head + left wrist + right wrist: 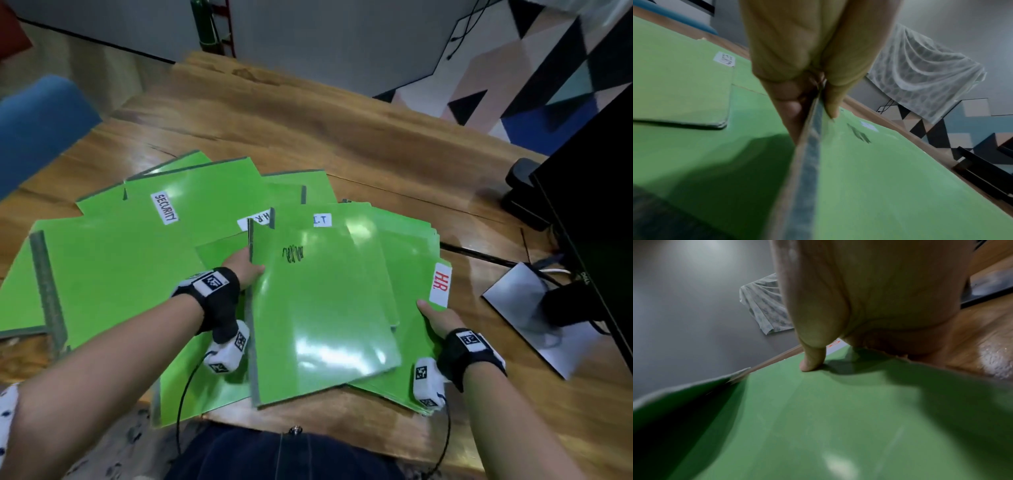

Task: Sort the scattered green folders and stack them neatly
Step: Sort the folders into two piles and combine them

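Several green folders lie fanned out over the wooden table (308,137). Their labels read SECURITY (165,209), H.R (260,217) and I.T (322,220). On top, near me, is a folder with a black scribble (322,308). My left hand (245,270) pinches its grey spine edge, thumb on top and fingers beneath, which is plain in the left wrist view (813,116). Under it sits a small stack topped by a folder with a red HR label (440,284). My right hand (435,318) grips that stack's right edge, its thumb (809,366) pressed on the green cover (818,418).
A black monitor (589,205) with a silver stand base (534,308) and cables stands close at the right. A dark device (524,195) sits behind it. At the far left is a blue chair (37,126). Bare wood shows beyond the folders.
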